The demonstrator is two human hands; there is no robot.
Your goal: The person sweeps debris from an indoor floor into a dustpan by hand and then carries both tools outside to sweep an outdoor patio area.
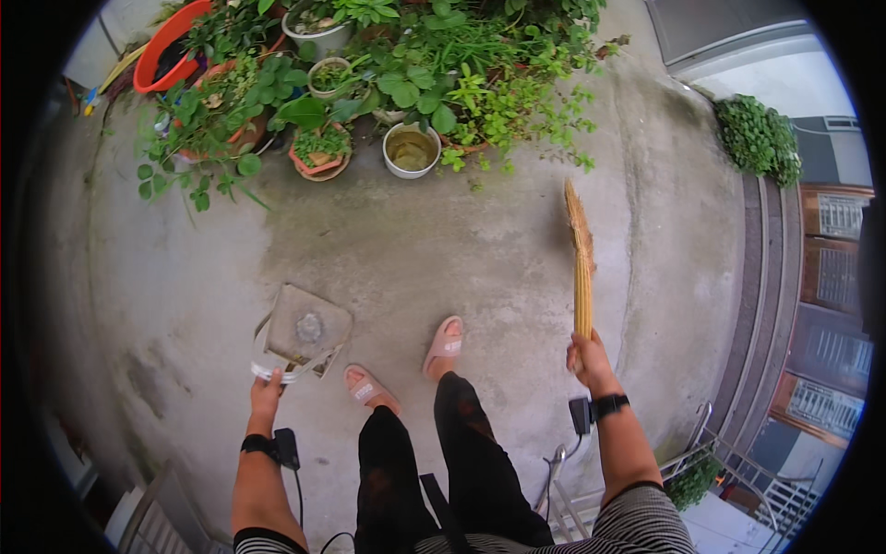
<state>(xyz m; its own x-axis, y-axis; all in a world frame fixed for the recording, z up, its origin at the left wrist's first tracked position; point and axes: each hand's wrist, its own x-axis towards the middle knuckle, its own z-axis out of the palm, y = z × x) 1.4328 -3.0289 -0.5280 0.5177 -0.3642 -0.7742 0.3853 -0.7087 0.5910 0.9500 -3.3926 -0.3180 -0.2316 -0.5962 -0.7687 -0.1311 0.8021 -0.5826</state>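
Note:
My left hand (266, 395) is closed on the whitish strap-like handle of a grey, square, boxy dustpan (323, 319). The pan hangs low over the concrete beside my left foot, and a round mark shows on its flat face. In my right hand (592, 358) is a hand broom (581, 263) of bundled yellow stalks. Its ribbed part rises from my fist, and the frayed brown end points away from me. Both arms are spread apart, with a black band and a small device on each wrist.
Potted plants (406, 78) crowd the far side, with a white water-filled bowl (412, 151) and an orange tub (171, 46) among them. Steps (761, 305) run along the right, with a leafy bush (757, 138) at their far end. Metal railings (711, 452) stand at the lower right.

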